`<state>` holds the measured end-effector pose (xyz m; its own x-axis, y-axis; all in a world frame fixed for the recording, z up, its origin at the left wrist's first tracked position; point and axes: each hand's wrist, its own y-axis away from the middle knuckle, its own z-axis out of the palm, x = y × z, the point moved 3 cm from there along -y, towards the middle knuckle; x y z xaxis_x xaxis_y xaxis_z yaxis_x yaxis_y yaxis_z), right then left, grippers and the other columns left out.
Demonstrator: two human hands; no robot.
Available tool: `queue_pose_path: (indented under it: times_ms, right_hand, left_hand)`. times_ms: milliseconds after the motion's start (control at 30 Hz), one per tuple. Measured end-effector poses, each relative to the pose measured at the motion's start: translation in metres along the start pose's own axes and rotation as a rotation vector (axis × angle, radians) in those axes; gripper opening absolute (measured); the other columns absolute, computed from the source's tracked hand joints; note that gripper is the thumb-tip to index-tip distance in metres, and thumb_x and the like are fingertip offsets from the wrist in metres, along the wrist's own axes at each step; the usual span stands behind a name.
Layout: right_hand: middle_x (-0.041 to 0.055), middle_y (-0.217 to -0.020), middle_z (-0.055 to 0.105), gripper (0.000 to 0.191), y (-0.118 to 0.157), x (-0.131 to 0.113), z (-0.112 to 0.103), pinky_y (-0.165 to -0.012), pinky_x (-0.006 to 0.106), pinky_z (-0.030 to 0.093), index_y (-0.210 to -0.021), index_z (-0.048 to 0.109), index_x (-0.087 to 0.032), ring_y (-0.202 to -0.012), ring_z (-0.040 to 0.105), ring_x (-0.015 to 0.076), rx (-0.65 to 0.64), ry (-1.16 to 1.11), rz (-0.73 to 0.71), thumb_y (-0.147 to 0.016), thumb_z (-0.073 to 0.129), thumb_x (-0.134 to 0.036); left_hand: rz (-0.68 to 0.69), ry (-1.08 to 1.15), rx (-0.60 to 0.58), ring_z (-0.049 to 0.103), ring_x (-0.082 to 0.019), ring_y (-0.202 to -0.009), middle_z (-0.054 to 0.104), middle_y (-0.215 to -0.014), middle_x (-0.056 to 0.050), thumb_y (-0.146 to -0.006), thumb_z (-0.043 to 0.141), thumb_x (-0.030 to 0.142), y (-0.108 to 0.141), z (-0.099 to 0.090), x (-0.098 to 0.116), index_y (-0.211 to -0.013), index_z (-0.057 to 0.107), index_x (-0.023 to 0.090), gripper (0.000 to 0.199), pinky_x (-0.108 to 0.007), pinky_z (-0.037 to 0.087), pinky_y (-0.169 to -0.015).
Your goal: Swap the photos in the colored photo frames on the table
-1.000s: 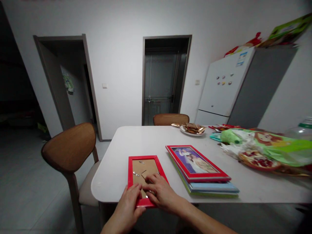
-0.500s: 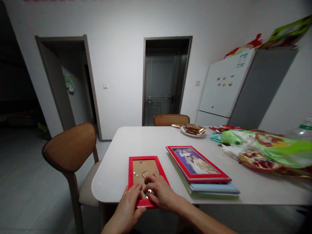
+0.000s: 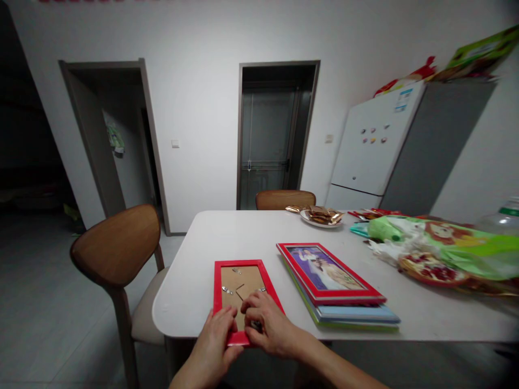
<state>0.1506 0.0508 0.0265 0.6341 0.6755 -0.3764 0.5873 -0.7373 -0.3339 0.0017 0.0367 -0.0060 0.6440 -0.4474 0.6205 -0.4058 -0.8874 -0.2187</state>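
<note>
A red picture frame [image 3: 218,286] lies face down at the near edge of the table, its brown backing board [image 3: 239,278] upward. Small metal clips [image 3: 227,290] show on the board near the frame's inner edges. My left hand [image 3: 217,332] is closed on the near left corner, thumb at the front edge and fingers over the rim. Curled over the near right part is my right hand [image 3: 270,324], its fingers bent down at the backing and rim. A small dark, shiny bit shows beneath those fingers; most of it is hidden.
To the right, another red frame [image 3: 344,294] with a photo lies on a stack of blue and green frames [image 3: 357,319]. Farther off are a plate of wrapped snacks [image 3: 322,219], an opened pomegranate [image 3: 433,270] and a green bag [image 3: 474,243]. A chair [image 3: 117,248] stands left.
My right hand has shifted slightly, its fingers rolling over the near right part of the backing. The shiny metal piece there is now more covered. My left hand and the picture frame stay put.
</note>
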Motion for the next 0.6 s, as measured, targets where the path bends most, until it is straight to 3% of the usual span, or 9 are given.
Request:
queue_pose_path:
  times_ms: [267,433,600]
  right_hand:
    - [0.0029,-0.086,0.057,0.016,-0.004,0.011,0.007,-0.079,0.032,0.034,-0.078,0.061,-0.020,-0.086,0.045,0.0172,0.036,0.000,0.023,-0.071,0.049,-0.014]
    - [0.0092,-0.103,0.050,0.023,-0.011,0.024,0.008,-0.080,0.030,0.035,-0.094,0.057,-0.016,-0.091,0.046,0.0177,0.104,0.033,0.168,-0.073,0.047,-0.017]
    - [0.0095,-0.096,0.051,0.022,-0.016,0.027,0.005,-0.079,0.029,0.033,-0.091,0.057,-0.014,-0.087,0.045,0.0181,-0.002,0.170,0.254,-0.077,0.044,-0.025]
  left_hand:
    - [0.000,-0.011,-0.006,0.040,-0.024,-0.115,0.052,-0.118,-0.010,-0.066,0.057,0.016,0.002,-0.002,0.005,-0.119,0.042,0.017,0.056,-0.045,0.024,-0.102]
    - [-0.012,-0.006,0.002,0.040,-0.024,-0.116,0.049,-0.121,-0.010,-0.066,0.056,0.016,0.001,-0.003,0.004,-0.120,0.042,0.019,0.055,-0.045,0.027,-0.099]
    - [0.005,0.036,0.010,0.040,-0.024,-0.116,0.051,-0.119,-0.010,-0.066,0.059,0.017,0.001,-0.006,0.005,-0.111,0.049,0.019,0.046,-0.044,0.028,-0.099]
